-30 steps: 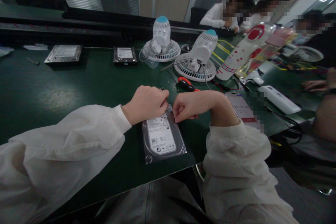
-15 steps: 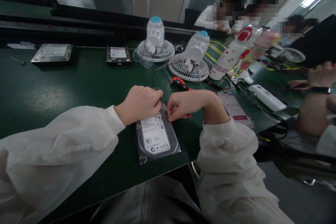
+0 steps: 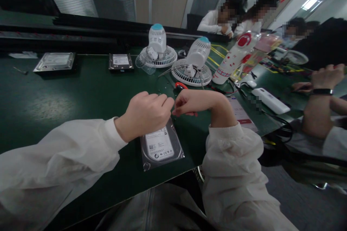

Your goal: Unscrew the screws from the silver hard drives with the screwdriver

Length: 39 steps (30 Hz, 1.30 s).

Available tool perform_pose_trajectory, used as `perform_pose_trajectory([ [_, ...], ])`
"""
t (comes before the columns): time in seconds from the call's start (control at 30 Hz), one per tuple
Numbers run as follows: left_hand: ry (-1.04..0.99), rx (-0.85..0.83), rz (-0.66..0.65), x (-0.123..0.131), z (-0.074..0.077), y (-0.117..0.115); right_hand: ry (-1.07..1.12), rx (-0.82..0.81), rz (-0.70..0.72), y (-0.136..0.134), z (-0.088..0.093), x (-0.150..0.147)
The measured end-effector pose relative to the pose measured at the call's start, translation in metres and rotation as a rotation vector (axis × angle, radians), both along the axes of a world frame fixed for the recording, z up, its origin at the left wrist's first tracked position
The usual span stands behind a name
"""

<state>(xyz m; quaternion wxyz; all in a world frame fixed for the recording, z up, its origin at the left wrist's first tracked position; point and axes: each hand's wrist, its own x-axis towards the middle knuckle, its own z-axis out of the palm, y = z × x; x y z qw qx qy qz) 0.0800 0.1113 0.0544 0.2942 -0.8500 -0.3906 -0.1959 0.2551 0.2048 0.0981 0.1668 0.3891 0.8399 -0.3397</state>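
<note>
A hard drive with a white label lies on the green table near its front edge. Above the drive's far end is my left hand, its fingers curled closed; whatever they hold is hidden. My right hand meets it at the fingertips, wrist bent and fingers pinched together, just beyond the drive's far right corner. Nothing can be made out between the two hands. Behind my right hand, the red end of a screwdriver handle shows.
Two more drives lie farther back. White fans stand beyond my hands. To the right are a white bottle, a phone, a white power bank, cables and another person's arm.
My left hand has shifted right and toward me, covering more of the drive's far end. My right hand has lifted slightly off the drive's right edge, and the fingertips now meet.
</note>
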Motion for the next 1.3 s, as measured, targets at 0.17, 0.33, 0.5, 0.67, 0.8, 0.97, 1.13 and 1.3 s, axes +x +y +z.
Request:
perform_pose_trajectory([
  [0.17, 0.027, -0.044, -0.248, 0.029, 0.007, -0.064, 0.08, 0.596, -0.361, 0.017, -0.001, 0.018],
  [0.33, 0.079, -0.167, -0.257, 0.046, -0.01, -0.111, -0.019, 0.686, -0.476, 0.031, -0.015, 0.034],
  [0.5, 0.05, -0.139, -0.044, 0.05, -0.028, -0.109, -0.113, 0.632, -0.482, 0.035, -0.02, 0.036],
  [0.67, 0.116, -0.139, 0.046, 0.05, -0.031, -0.104, -0.172, 0.634, -0.481, 0.04, -0.026, 0.033],
  [0.8, 0.112, -0.145, 0.077, 0.05, -0.033, -0.104, -0.173, 0.637, -0.475, 0.045, -0.032, 0.032],
  [0.97, 0.127, -0.189, 0.111, 0.049, -0.037, -0.1, -0.13, 0.644, -0.469, 0.052, -0.042, 0.032],
  [1.13, 0.095, -0.253, 0.085, 0.048, -0.036, -0.093, -0.006, 0.732, -0.48, 0.049, -0.032, 0.036],
  [1.3, 0.082, -0.28, 0.077, 0.048, -0.038, -0.091, 0.214, 0.895, -0.535, 0.028, -0.003, 0.043],
])
